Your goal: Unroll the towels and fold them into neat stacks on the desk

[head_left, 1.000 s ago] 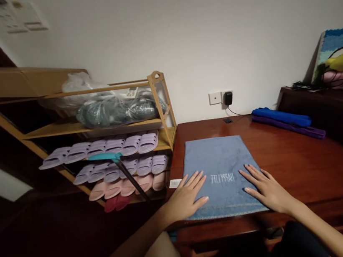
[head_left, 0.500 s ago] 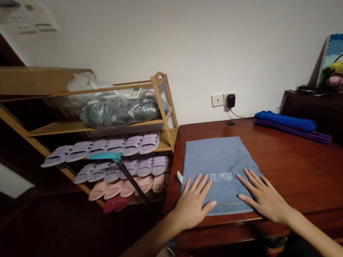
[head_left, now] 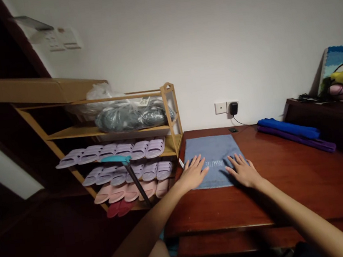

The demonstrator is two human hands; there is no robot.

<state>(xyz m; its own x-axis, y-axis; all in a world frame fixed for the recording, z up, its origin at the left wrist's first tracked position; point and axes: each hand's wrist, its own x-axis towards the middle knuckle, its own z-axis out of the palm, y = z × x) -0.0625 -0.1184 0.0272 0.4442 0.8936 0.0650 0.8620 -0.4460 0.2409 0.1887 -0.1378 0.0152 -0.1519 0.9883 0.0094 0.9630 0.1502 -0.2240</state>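
Note:
A blue-grey towel (head_left: 210,146) lies flat on the reddish-brown wooden table (head_left: 292,180), with white "HAPPY LIFE" lettering that reads reversed. My left hand (head_left: 195,172) rests on the towel's left edge, fingers spread, below a small white tag. Over its right edge is my right hand (head_left: 243,170), fingers apart and casting a shadow; whether the palm touches the cloth I cannot tell. Neither hand grips anything.
Folded blue cloth (head_left: 288,128) and purple cloth (head_left: 299,140) lie at the table's right back. A black charger (head_left: 233,108) is plugged into the wall. On the left stands a wooden rack (head_left: 170,116) with slippers (head_left: 155,147), before it a turquoise-topped pole (head_left: 117,159).
Both hands and the towel have moved away from me across the table, toward the wall. The towel's near edge now lies farther from the table's front edge. The view has tilted slightly.

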